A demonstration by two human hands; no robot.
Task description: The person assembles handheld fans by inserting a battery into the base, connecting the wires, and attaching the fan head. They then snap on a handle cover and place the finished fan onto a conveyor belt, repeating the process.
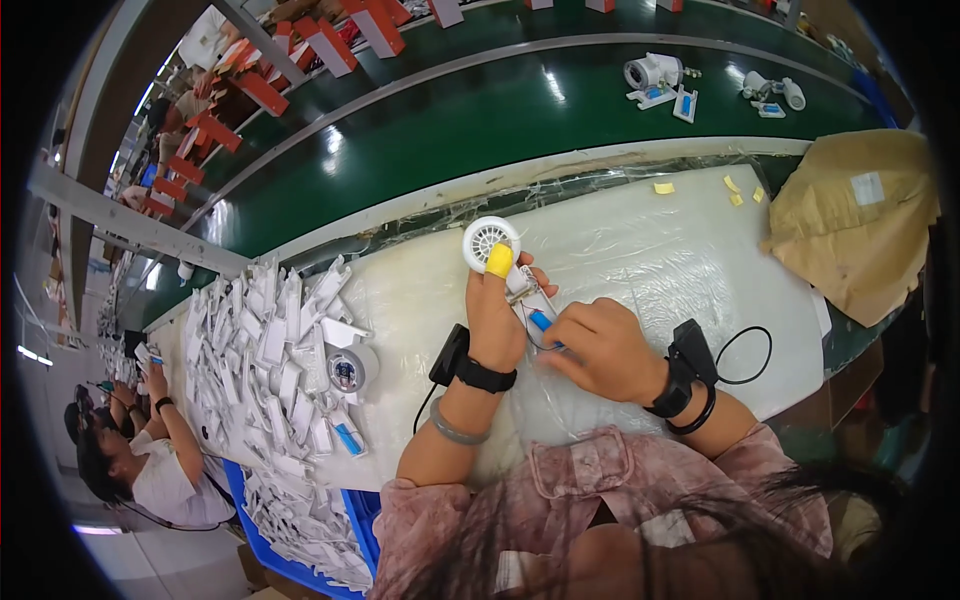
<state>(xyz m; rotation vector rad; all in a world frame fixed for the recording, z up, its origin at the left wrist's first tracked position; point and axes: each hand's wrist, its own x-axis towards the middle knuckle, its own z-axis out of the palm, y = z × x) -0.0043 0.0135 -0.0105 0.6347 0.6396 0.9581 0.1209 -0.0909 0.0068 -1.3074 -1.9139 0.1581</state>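
Observation:
A white handheld fan (476,228) with a round grille is in my left hand (490,325), tilted over the covered bench. The thumb, in a yellow finger cot (499,261), presses by the grille while fingers wrap behind. Its handle is uncovered and shows thin wires and a blue battery (541,320). At the handle's lower end, my right hand (605,345) has thumb and forefinger drawn together beside the battery. What sits between those fingertips is too small to make out. Both wrists carry black straps with a box-shaped device.
White plastic handle shells (250,340) lie heaped on the left, beside a grey-white fan head (350,370). A blue bin (362,528) holds more shells. Beyond the bench runs a green conveyor (440,130) bearing fan parts (655,75). Brown paper (850,220) covers the right corner. Co-workers (165,460) sit left.

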